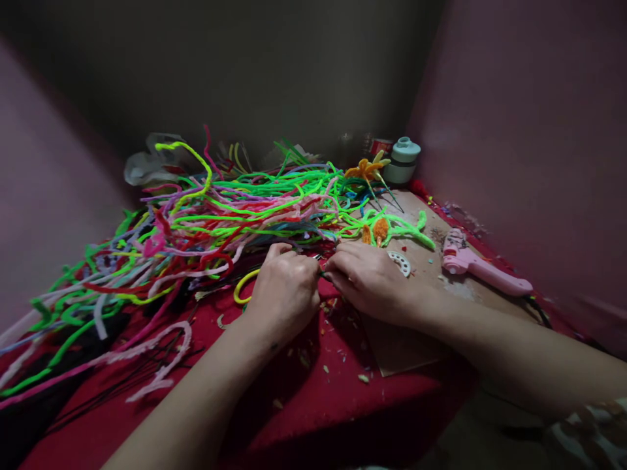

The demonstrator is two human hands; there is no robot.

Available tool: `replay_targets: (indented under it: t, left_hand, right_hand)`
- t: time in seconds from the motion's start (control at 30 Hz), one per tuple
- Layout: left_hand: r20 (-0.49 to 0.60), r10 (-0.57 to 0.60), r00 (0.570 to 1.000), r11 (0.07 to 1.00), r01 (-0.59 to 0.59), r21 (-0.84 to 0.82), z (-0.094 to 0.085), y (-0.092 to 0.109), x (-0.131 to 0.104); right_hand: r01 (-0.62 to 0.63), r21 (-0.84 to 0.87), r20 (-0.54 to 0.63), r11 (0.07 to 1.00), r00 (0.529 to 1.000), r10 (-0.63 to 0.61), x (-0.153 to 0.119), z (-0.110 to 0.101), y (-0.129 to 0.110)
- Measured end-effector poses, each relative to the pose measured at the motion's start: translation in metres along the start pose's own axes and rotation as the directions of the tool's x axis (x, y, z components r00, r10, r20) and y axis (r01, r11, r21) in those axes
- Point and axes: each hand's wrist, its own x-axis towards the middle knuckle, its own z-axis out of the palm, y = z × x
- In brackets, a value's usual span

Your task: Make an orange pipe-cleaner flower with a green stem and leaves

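My left hand (287, 290) is closed in a fist above the red cloth, thumb side towards my other hand. Close beside it, my right hand (365, 277) pinches with its fingertips. A short length of thin dark green stem (322, 274) shows between the two hands; the rest of it is hidden by my fingers. A yellow ring-shaped handle (243, 287) sticks out behind my left hand, and what it belongs to is mostly covered. Just beyond the hands lies a large tangled heap of pipe cleaners (264, 209) in green, pink, red, white and purple.
On a brown board (416, 212) at right lie a pink glue gun (482, 264), a white disc with holes (400, 264) and orange pipe-cleaner flowers (365, 171). A pale blue container (404, 160) stands behind. Scraps litter the red cloth (304, 405); walls rise on both sides.
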Motion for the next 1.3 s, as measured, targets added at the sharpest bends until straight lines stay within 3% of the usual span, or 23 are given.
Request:
replay_targets:
  t: [0.13, 0.27, 0.43, 0.63, 0.77, 0.87, 1.0, 1.07, 1.13, 1.3]
  left_hand:
    - [0.010, 0.007, 1.000, 0.998, -0.006, -0.067, 0.001, 0.000, 0.000]
    - [0.009, -0.027, 1.000, 0.994, 0.028, -0.104, 0.000, -0.003, 0.000]
    - [0.005, -0.139, 0.990, 0.985, 0.139, -0.103, -0.005, -0.007, 0.002]
    - [0.020, -0.132, 0.991, 0.984, 0.133, -0.119, -0.004, -0.005, 0.002]
    - [0.069, -0.159, 0.985, 0.968, 0.169, -0.185, -0.005, -0.006, 0.004]
    - [0.153, -0.277, 0.949, 0.890, 0.313, -0.332, -0.010, -0.009, 0.006]
    - [0.295, -0.442, 0.847, 0.612, 0.525, -0.591, -0.013, -0.015, 0.008]
    - [0.340, -0.481, 0.808, 0.506, 0.572, -0.646, -0.012, -0.015, 0.008]
    - [0.308, -0.496, 0.812, 0.542, 0.567, -0.620, -0.010, -0.014, 0.008]
    - [0.220, -0.424, 0.879, 0.789, 0.478, -0.387, -0.006, -0.005, 0.007]
  right_hand:
    - [-0.145, 0.183, 0.046, 0.972, 0.989, 0.139, 0.002, 0.000, 0.007]
    - [-0.200, 0.206, 0.091, 0.958, 0.979, 0.184, 0.003, -0.003, 0.009]
    - [-0.081, 0.144, 0.023, 0.986, 0.997, 0.079, 0.002, -0.003, 0.008]
    - [0.021, 0.060, -0.005, 0.998, 1.000, -0.021, 0.002, 0.000, 0.008]
    - [0.016, 0.027, 0.019, 1.000, 1.000, -0.016, 0.002, -0.003, 0.009]
    - [-0.009, 0.072, 0.024, 0.997, 1.000, 0.008, 0.002, -0.005, 0.011]
    - [-0.023, 0.077, 0.006, 0.997, 1.000, 0.023, 0.001, -0.004, 0.009]
    - [0.013, 0.020, -0.015, 1.000, 1.000, -0.013, -0.001, -0.003, 0.005]
    - [0.075, -0.073, -0.028, 0.995, 0.997, -0.077, -0.003, -0.001, 0.000]
    - [0.252, -0.269, 0.014, 0.930, 0.966, -0.258, -0.005, -0.002, -0.007]
